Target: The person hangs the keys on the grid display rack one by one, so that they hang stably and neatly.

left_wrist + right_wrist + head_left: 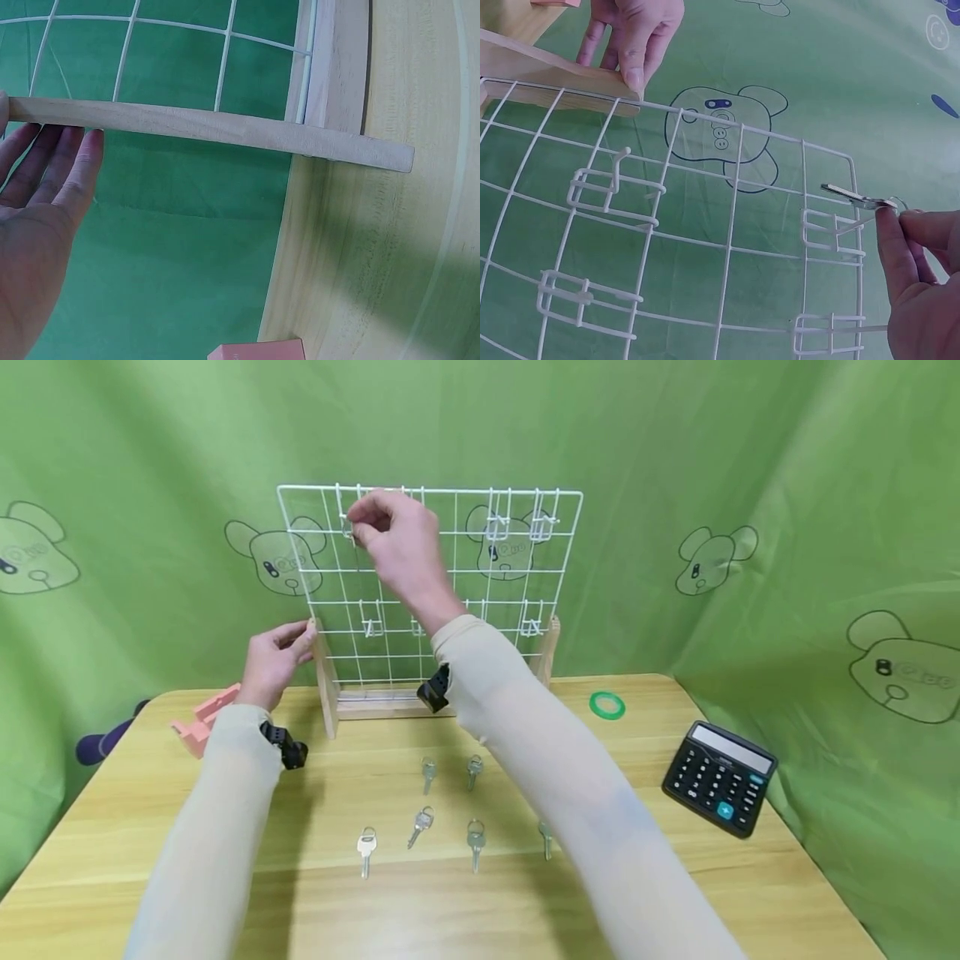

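While the left hand (273,658) rests straight fingers against the rack's wooden post (326,681) near the desk's (660,893) far edge, the right hand (397,547) pinches a key (853,196) at a hook (832,229) in the grid's (450,572) top-left corner.

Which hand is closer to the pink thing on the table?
Left. The left hand rests on the rack's wooden post, just above the pink thing. The right hand is high on the wire grid.

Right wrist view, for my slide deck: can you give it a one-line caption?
Right hand pinches a key at a hook on the white wire rack.
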Available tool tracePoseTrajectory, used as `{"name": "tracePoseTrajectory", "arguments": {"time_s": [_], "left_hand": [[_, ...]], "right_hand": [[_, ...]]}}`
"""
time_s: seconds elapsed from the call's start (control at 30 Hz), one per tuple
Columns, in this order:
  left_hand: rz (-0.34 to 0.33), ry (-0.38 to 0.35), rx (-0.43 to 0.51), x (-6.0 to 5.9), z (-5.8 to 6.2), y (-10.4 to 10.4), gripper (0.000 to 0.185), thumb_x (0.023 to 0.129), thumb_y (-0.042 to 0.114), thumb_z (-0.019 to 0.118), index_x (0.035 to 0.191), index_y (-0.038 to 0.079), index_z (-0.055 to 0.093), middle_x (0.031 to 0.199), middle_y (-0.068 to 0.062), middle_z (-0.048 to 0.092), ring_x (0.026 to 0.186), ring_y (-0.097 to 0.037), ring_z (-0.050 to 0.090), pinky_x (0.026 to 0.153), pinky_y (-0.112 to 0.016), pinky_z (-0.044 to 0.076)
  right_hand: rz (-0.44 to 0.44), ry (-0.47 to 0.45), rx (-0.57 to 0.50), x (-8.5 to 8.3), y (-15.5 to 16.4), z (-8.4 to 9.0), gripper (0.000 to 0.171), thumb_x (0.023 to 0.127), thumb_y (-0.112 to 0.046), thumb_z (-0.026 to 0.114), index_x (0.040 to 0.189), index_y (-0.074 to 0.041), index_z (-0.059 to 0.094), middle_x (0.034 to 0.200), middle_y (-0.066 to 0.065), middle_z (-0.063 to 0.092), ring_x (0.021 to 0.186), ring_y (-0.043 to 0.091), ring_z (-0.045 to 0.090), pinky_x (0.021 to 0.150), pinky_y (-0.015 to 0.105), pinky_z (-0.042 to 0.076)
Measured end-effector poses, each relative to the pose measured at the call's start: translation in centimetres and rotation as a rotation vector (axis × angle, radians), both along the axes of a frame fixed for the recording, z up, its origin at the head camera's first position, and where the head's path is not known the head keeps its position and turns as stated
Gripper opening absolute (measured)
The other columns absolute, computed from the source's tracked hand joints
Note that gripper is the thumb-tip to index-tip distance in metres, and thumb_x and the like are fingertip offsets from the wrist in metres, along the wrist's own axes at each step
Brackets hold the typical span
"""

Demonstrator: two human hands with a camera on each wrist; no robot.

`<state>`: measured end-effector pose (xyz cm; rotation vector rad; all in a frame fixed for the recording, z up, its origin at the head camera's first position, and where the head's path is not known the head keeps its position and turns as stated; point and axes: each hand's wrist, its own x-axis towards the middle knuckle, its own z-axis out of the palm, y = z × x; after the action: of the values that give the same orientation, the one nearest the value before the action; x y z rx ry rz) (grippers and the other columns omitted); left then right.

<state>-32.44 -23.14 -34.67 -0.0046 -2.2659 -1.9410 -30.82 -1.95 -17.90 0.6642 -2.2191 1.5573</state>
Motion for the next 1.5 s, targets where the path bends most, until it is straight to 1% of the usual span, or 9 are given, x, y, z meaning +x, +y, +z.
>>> {"name": "tracePoseTrajectory", "arguments": {"time_s": [0.27,0.6,0.77,0.9,1.0,1.17,1.3,1.4,1.5], "left_hand": [[-0.006,-0.015,0.011,0.1,-0.1,0.0,0.049,0.100,0.022,0.059,0.142,0.002,0.047,0.138,-0.019,0.051,0.121,-0.029,0.053,0.102,-0.030,0.049],[-0.011,-0.004,0.011,0.0,0.0,0.0,0.050,0.100,0.022,0.059,0.143,0.001,0.045,0.138,-0.021,0.050,0.123,-0.030,0.051,0.102,-0.029,0.049],[-0.002,-0.005,0.009,0.1,-0.2,0.1,0.050,0.100,0.022,0.059,0.142,0.000,0.046,0.139,-0.021,0.050,0.122,-0.029,0.052,0.099,-0.026,0.050],[0.001,0.004,0.023,0.0,-0.5,0.2,0.051,0.099,0.023,0.060,0.142,-0.001,0.046,0.138,-0.022,0.050,0.121,-0.028,0.053,0.097,-0.024,0.051],[0.006,0.018,0.020,-0.2,-0.5,0.1,0.052,0.099,0.025,0.061,0.143,0.001,0.046,0.138,-0.020,0.051,0.120,-0.027,0.053,0.095,-0.023,0.052],[0.010,0.026,0.028,-0.3,-0.7,0.0,0.053,0.099,0.025,0.061,0.145,0.005,0.044,0.141,-0.019,0.049,0.123,-0.028,0.051,0.096,-0.023,0.052],[0.008,0.033,0.058,-0.2,-0.8,0.1,0.051,0.100,0.021,0.059,0.145,0.003,0.044,0.142,-0.020,0.048,0.125,-0.029,0.050,0.098,-0.024,0.050],[0.009,0.043,0.080,-0.2,-0.8,0.2,0.050,0.099,0.020,0.060,0.144,0.002,0.045,0.142,-0.022,0.047,0.125,-0.030,0.050,0.098,-0.023,0.050],[0.011,0.053,0.090,-0.2,-0.7,0.3,0.051,0.099,0.021,0.061,0.143,0.001,0.046,0.142,-0.023,0.047,0.124,-0.029,0.051,0.098,-0.023,0.050]], "right_hand": [[-0.030,0.009,-0.021,-0.6,-0.7,0.4,0.012,0.090,0.005,0.067,0.099,-0.002,0.069,0.095,0.004,0.062,0.087,0.013,0.059,0.074,0.011,0.052],[-0.089,0.034,0.087,-1.2,-0.9,0.1,0.015,0.092,0.003,0.066,0.105,-0.001,0.068,0.096,0.003,0.064,0.089,0.011,0.058,0.075,0.008,0.050],[-0.098,0.076,0.124,-0.8,-0.6,-0.8,0.017,0.093,0.001,0.065,0.110,-0.001,0.067,0.100,0.003,0.064,0.092,0.010,0.058,0.079,0.007,0.048],[-0.099,0.105,0.138,-0.3,-0.1,-1.9,0.016,0.093,0.001,0.065,0.109,-0.001,0.067,0.100,0.004,0.064,0.091,0.011,0.058,0.080,0.007,0.048],[-0.079,0.116,0.172,0.1,0.4,-2.7,0.016,0.093,-0.001,0.066,0.108,-0.001,0.067,0.099,0.003,0.064,0.092,0.011,0.058,0.081,0.008,0.048],[-0.006,0.078,0.235,0.6,2.0,-4.7,0.019,0.093,-0.004,0.067,0.112,-0.002,0.066,0.101,0.002,0.064,0.093,0.011,0.059,0.085,0.012,0.049],[0.048,0.008,0.312,0.7,3.4,-6.6,0.020,0.093,-0.009,0.068,0.113,-0.005,0.066,0.102,-0.001,0.064,0.095,0.010,0.058,0.089,0.016,0.050],[0.102,-0.004,0.344,1.1,4.4,-7.9,0.019,0.094,-0.010,0.068,0.112,-0.006,0.067,0.101,-0.002,0.064,0.094,0.010,0.059,0.088,0.020,0.052],[0.163,-0.015,0.348,1.7,5.3,-8.8,0.019,0.093,-0.008,0.068,0.112,-0.004,0.067,0.100,-0.001,0.065,0.093,0.011,0.060,0.087,0.019,0.054]]}}
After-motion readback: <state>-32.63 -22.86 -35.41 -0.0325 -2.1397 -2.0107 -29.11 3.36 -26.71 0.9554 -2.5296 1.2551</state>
